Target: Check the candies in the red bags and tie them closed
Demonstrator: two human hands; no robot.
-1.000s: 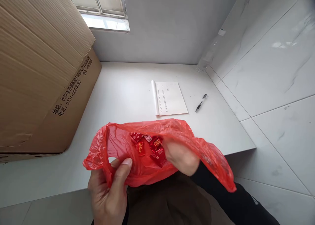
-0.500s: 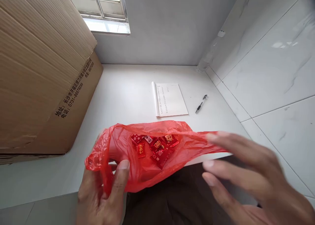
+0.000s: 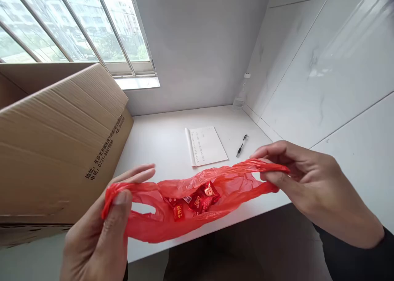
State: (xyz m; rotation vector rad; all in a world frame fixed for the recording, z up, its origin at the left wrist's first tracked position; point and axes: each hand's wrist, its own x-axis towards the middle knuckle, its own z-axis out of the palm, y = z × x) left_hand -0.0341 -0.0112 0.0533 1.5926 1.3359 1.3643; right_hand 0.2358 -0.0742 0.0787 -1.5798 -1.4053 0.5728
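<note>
A thin red plastic bag [image 3: 154, 231] is stretched sideways between my hands above the table's front edge. My left hand [image 3: 101, 223] pinches its left handle under the thumb, with other fingers stretched out behind. At the other end, my right hand [image 3: 301, 178] grips the right handle between thumb and fingers. The bag's mouth gapes toward me, and several red wrapped candies [image 3: 197, 203] lie in a small pile inside. Part of the pile is hidden by the bag's folds.
On the white table [image 3: 154, 141] lie an open notebook [image 3: 207, 145] with writing and a black pen [image 3: 242, 145]. A clear plastic bottle [image 3: 240, 96] stands in the back corner. At left is a large open cardboard box [image 3: 67, 145], below a barred window [image 3: 92, 22].
My right hand, open beside the bag before, has closed on its right handle. My left hand has shifted left, and the bag is pulled wider and flatter. The view has tilted up.
</note>
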